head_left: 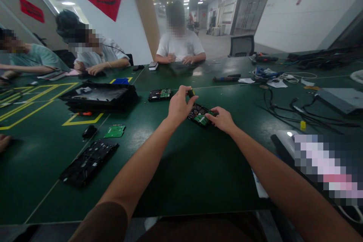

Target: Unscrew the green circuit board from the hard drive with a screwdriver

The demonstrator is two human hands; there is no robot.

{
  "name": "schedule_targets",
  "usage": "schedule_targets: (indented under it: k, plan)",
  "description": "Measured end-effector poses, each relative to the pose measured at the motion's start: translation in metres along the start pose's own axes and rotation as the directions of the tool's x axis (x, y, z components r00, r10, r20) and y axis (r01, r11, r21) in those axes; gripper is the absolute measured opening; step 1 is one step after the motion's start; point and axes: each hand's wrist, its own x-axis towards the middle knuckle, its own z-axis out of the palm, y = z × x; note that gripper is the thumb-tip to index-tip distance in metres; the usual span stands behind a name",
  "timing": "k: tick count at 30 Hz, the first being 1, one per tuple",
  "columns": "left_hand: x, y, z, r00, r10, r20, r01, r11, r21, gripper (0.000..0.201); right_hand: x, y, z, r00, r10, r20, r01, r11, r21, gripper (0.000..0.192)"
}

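my left hand (179,105) pinches a small screwdriver handle (191,92) over the hard drive (199,115) lying mid-counter (198,166), my right hand (222,118) pressing its near edge, fingers flat; its green circuit board (202,119) looks still mounted, so i judge unscrewing is unfinished.

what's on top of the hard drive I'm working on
A green circuit board faces up on the hard drive. Your right hand rests on its edge; your left hand holds a small tool above it. The screws are too small to see.
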Motion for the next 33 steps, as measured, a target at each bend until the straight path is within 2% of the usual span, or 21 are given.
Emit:
schedule_targets:
  k: [6,10,14,17,22,28,33]
  plan:
    - [0.0,0.004,0.001,0.998,-0.052,-0.018,0.049,0.989,-0.139,0.037,0.001,0.001,0.0,1.0,0.003,0.005,-0.003,1.0,-0.011,0.042]
    - [0.001,0.005,-0.001,1.0,0.011,0.002,-0.011,0.997,-0.079,0.027,0.001,0.002,0.001,1.0,0.017,-0.008,-0.017,1.0,-0.014,0.042]
    - [0.003,0.009,-0.006,0.993,0.104,0.049,-0.104,0.995,-0.009,0.029,0.001,0.001,0.001,1.0,0.016,-0.011,-0.017,1.0,-0.016,0.043]
    - [0.003,0.013,-0.009,0.985,0.152,0.082,-0.15,0.988,-0.024,0.031,0.0,-0.001,0.0,1.0,0.016,-0.009,-0.016,1.0,-0.021,0.043]
    - [0.002,0.014,-0.006,0.984,0.133,0.118,-0.115,0.981,-0.154,0.027,0.001,-0.001,0.0,1.0,0.017,-0.005,-0.017,1.0,-0.025,0.042]
    - [0.001,0.01,-0.001,0.997,0.005,0.075,0.015,0.966,-0.259,0.026,-0.001,-0.001,-0.001,1.0,0.008,0.01,-0.008,1.0,0.004,0.044]
    - [0.003,0.01,-0.005,0.997,0.065,0.046,-0.055,0.979,-0.195,0.019,-0.002,-0.004,-0.002,1.0,0.021,0.003,-0.021,1.0,-0.012,0.044]
